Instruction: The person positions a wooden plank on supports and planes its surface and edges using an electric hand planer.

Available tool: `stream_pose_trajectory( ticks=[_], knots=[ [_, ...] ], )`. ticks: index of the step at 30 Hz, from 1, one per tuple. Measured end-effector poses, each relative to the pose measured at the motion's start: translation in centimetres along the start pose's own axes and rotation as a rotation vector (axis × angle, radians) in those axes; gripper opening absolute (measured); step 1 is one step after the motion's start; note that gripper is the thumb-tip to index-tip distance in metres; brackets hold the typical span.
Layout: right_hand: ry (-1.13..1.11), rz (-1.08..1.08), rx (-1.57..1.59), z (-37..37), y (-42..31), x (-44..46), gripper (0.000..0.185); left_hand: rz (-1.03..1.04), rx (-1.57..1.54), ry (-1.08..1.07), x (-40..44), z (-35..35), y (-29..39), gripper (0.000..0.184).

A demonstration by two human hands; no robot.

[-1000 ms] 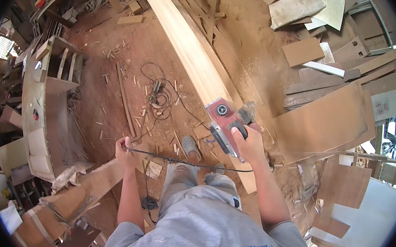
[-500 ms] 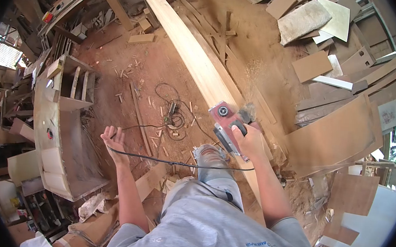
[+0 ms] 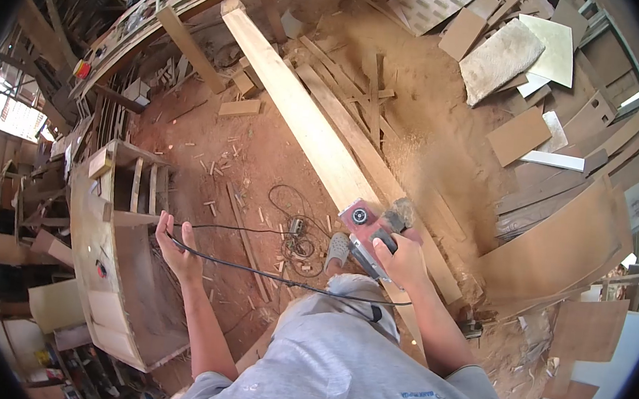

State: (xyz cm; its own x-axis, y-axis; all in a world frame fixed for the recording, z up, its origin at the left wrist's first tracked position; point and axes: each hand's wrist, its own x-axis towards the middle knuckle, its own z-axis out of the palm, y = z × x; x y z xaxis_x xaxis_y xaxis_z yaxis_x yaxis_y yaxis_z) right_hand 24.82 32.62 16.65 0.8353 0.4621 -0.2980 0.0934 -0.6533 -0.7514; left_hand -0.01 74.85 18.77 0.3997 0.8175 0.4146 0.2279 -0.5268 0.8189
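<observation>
My right hand (image 3: 405,262) grips the black handle of a red electric planer (image 3: 358,213), which rests on a long pale wooden board (image 3: 293,106). Dust blows from the planer's right side. Raised off to the left, my left hand (image 3: 180,257) holds up the black power cord (image 3: 252,271), which crosses between thumb and fingers, the fingers nearly straight. From there the cord stretches across my front toward the planer's rear. The planer hides the board surface beneath it.
A coiled cord with a socket block (image 3: 296,226) lies on the dirt floor among wood scraps. A wooden cabinet frame (image 3: 111,280) stands at left. Loose planks (image 3: 349,122) lie beside the board, and sheet offcuts (image 3: 519,133) are piled at right. My shoe (image 3: 337,248) is near the board.
The view has shifted, so the surroundings sit lower in the picture. My left hand has turned and lifted the cord slightly. My right hand stays on the planer; my foot now shows.
</observation>
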Motion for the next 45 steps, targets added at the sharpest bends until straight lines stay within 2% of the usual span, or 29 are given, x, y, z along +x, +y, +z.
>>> stream_pose_trajectory(
  ticks=[3, 9, 25, 34, 38, 45],
  knots=[
    [-0.018, 0.023, 0.002, 0.5, -1.7, 2.8, 0.050, 0.044, 0.130, -0.045, 2.8, 1.7, -2.4, 0.059],
    [0.008, -0.023, 0.006, 2.1, -3.4, 7.7, 0.050, -0.005, 0.269, -0.136, 5.0, 2.3, -3.9, 0.055],
    [-0.021, -0.039, -0.043, 6.3, -10.8, 20.8, 0.060, -0.231, 0.265, -0.155, 12.0, 2.3, -6.4, 0.051],
    [-0.032, -0.054, -0.035, 9.0, -16.1, 28.8, 0.051, -0.322, 0.166, -0.191, 20.4, 7.1, -14.5, 0.054],
    [-0.061, -0.022, -0.019, 11.1, -18.9, 33.2, 0.045, -0.428, 0.167, -0.234, 25.9, 10.3, -18.9, 0.052],
    [0.022, -0.078, -0.054, 14.2, -23.2, 41.2, 0.035, -0.548, 0.210, -0.338, 32.8, 11.7, -27.0, 0.047]
  ],
)
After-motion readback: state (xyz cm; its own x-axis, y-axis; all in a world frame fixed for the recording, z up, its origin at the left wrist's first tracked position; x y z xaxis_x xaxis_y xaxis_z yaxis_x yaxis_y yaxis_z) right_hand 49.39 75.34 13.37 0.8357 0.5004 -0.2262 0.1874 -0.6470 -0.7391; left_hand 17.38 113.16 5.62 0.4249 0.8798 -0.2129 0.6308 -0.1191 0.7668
